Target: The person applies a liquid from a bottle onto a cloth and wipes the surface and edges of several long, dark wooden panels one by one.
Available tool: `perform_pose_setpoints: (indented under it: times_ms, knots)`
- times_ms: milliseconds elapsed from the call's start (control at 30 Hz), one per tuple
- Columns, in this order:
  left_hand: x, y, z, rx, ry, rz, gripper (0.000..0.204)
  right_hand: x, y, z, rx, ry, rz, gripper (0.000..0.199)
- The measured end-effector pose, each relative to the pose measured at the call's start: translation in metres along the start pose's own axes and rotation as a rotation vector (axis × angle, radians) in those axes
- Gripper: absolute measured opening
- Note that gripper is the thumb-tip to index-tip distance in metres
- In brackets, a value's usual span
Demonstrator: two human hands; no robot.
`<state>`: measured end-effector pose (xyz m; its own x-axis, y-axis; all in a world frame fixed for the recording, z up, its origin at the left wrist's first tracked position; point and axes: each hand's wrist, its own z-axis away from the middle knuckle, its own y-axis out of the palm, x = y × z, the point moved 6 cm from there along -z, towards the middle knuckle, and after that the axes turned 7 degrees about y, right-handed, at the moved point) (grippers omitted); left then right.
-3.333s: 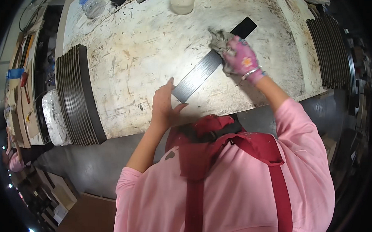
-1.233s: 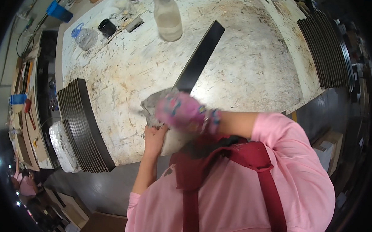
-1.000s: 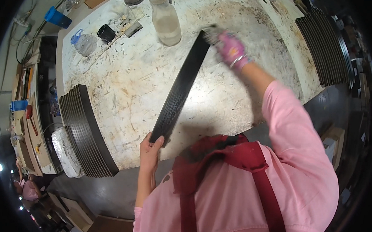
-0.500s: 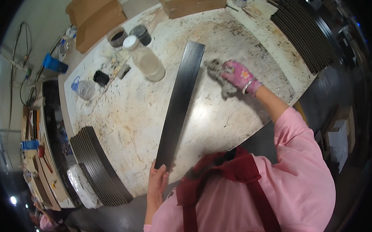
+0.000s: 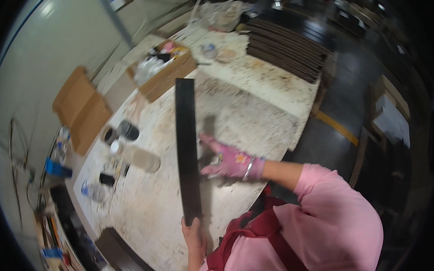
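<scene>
Two hands sit at one long dark plank, which stretches over the worn white table, its long axis running away from the person and leaning slightly left at the far end. The bare left hand is the nearer: it grips the plank's near end, thumb on top. The right hand, in a flowered pink glove, lies to the right of the plank's middle — fingers spread, nothing visibly pinched between them, pointing left, crosswise to that long axis. Its fingertips come right beside the long edge (whether they touch it, I cannot tell). A shadow lying off to the right suggests the plank is raised from the surface.

Beyond the far tip is a box holding clear plastic. Left of the plank stands a white-capped bottle, near its middle but apart, with a dark cup and a small black container farther off. Dark slats lie stacked in two places: one pile at the far right, another at lower left — both well apart from the gloved fingers.
</scene>
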<state>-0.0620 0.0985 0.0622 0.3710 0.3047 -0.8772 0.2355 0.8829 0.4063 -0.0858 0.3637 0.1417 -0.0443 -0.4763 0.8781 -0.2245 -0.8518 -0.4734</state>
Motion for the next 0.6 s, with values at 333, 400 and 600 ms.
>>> perform_pose_setpoints:
  times_ms: [333, 400, 600]
  knots:
    - [0.026, 0.229, -0.058, 0.488, 0.678, -1.046, 0.053, -0.053, -0.106, 0.009, -0.480, 0.017, -0.564, 0.090]
    - [0.024, 0.276, -0.049, 0.706, 0.806, -1.038, 0.059, -0.059, -0.153, 0.013, -0.431, 0.034, -0.447, 0.091]
    - [-0.005, 0.230, -0.083, 0.556, 0.915, -1.154, 0.044, -0.057, -0.381, 0.030, -0.437, 0.184, 0.315, 0.096]
